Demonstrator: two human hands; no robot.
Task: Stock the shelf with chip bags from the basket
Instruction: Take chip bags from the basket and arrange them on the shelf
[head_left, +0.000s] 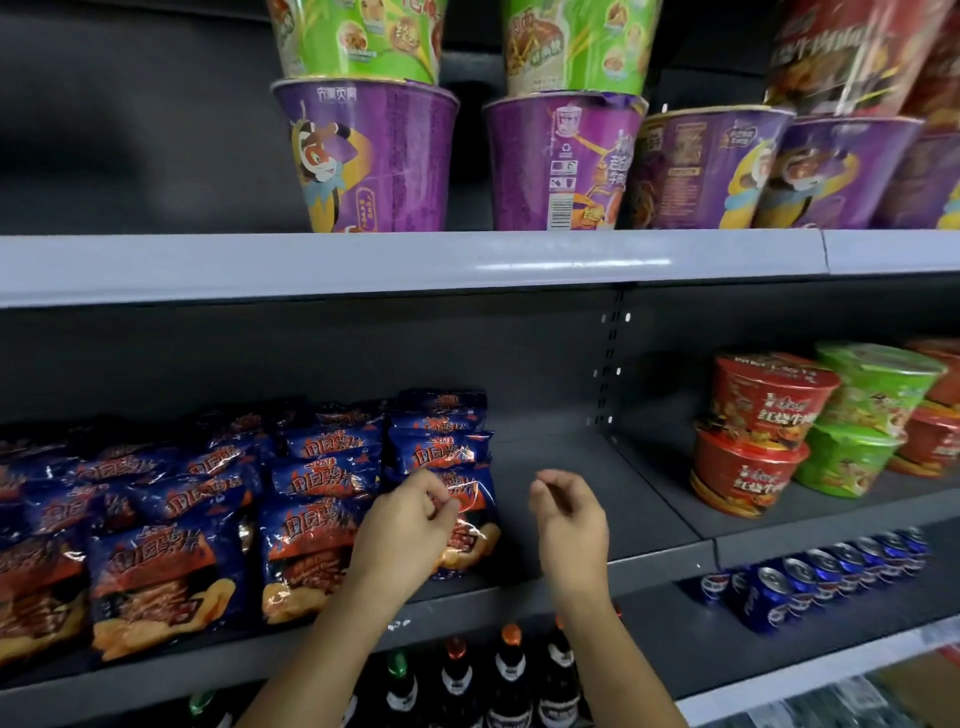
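The chip bags (306, 551) are glossy dark blue pouches with red-orange lettering and a picture of golden chips near the bottom. They stand upright, leaning slightly back, in files that run from the front edge towards the back wall of the dark grey shelf (566, 462). The files are packed side by side and touch across the shelf's left part. The rightmost file (441, 447) is several bags deep. Its front bag (470, 540) is partly hidden, and its crinkled lower edge rests close to the shelf's front edge. Bags further left are blurred.
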